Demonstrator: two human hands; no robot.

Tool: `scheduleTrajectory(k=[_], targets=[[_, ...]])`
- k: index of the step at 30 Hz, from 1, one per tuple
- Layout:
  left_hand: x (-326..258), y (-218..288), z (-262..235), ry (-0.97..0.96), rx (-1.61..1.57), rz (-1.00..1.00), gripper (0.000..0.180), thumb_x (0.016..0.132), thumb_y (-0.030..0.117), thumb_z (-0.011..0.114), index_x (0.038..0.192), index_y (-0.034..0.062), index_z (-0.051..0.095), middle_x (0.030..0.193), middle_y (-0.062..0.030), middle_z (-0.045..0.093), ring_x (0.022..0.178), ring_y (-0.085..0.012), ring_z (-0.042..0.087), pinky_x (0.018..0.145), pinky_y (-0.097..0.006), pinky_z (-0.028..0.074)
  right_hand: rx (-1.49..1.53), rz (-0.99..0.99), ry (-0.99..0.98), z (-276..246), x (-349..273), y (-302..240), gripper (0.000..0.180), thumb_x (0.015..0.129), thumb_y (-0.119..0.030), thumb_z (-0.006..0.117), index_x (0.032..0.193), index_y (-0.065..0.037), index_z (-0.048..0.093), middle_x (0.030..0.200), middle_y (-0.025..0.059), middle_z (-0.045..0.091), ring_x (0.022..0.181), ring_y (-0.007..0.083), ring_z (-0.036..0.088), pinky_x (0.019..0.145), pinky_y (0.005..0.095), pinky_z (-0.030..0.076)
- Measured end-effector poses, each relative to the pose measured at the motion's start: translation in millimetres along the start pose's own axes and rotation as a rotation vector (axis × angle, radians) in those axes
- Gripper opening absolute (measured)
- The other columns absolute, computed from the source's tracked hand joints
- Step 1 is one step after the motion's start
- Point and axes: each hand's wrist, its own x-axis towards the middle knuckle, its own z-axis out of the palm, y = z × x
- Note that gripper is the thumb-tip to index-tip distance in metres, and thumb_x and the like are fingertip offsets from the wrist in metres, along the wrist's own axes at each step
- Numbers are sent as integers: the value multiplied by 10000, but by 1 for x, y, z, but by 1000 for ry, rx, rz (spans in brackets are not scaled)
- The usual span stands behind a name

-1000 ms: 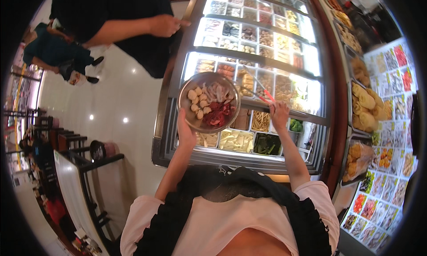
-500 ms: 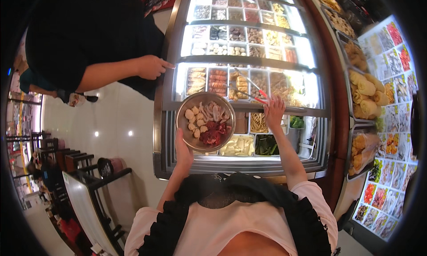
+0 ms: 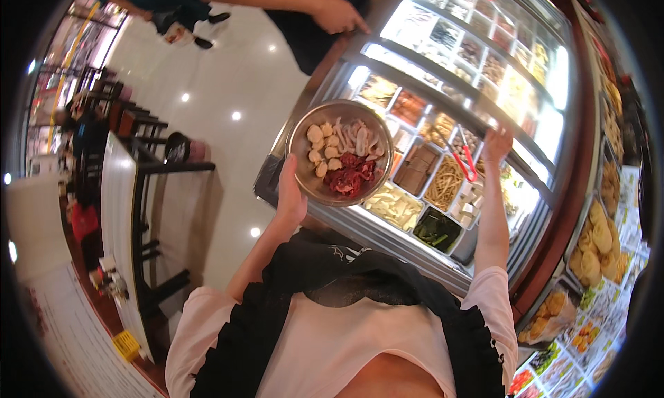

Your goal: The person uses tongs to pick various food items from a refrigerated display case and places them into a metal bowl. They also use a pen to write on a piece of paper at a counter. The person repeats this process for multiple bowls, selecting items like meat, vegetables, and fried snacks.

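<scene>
Since the earlier frame the view is tilting, so the counter (image 3: 484, 190) is now running slantwise, and the bowl (image 3: 340, 153) is sitting a little left of where it was, while the other person's hand (image 3: 337, 14) is now pressing on the counter's top edge. My left hand (image 3: 290, 197) is gripping the bowl by its near rim, thumb over the edge and fingers closed beneath it, holding it level over the counter's front corner. Inside, pale fish balls (image 3: 322, 152) are lying on the left, pale strips at the top and red meat (image 3: 349, 176) at the lower right, covering most of the bottom. My right hand (image 3: 495, 145) is reaching up over the glass with red tongs (image 3: 465, 161) in its closed fingers; the tongs are pointing down toward the tray of thin yellow noodles (image 3: 446, 182), just above it, and I cannot tell whether anything is pinched in them. Judging by the fill, several items are already collected and room is remaining; the dark greens (image 3: 437, 230) and the pale slices (image 3: 393, 205) in the front trays are lying untouched.
</scene>
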Motion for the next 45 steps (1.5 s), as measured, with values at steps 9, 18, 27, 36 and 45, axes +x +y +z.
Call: scheduleTrajectory(k=[9, 18, 27, 36, 45], targets=[[22, 84, -111, 56, -11, 126, 497, 880, 386, 320, 1219, 23, 322, 1227, -92, 395, 1112, -204, 401, 946, -339, 311, 453, 132, -19, -58, -100, -160, 406, 838, -236, 465, 1164, -4, 393, 1157, 190, 422, 1134, 322, 332, 947, 407, 249], [103, 242, -330, 110, -48, 309, 477, 883, 357, 323, 1219, 19, 327, 1212, -88, 403, 1106, -185, 391, 953, -337, 287, 930, -47, -428, -146, -168, -534, 342, 737, -7, 496, 1077, -11, 461, 1126, 165, 451, 1077, 308, 401, 924, 380, 290], [219, 392, -436, 290, -105, 343, 419, 851, 349, 412, 1075, -5, 433, 1062, -72, 457, 990, -141, 409, 870, -283, 321, 812, -207, -1059, -78, -169, -690, 185, 763, -113, 520, 922, -24, 549, 861, 142, 574, 785, 281, 559, 703, 326, 445], [469, 485, -387, 149, -22, 260, 481, 851, 373, 403, 1153, -1, 381, 1158, -88, 415, 1069, -165, 386, 921, -316, 299, 794, 113, -1155, 113, -105, -750, 234, 765, -205, 529, 914, -32, 579, 803, 127, 603, 748, 219, 587, 678, 298, 447], [669, 586, -274, -76, 37, 49, 595, 847, 444, 350, 1254, 17, 278, 1277, -119, 334, 1151, -233, 349, 974, -361, 260, 737, 149, -1155, 202, 98, -887, 252, 747, -234, 504, 894, -47, 587, 801, 164, 588, 775, 317, 561, 705, 371, 429]])
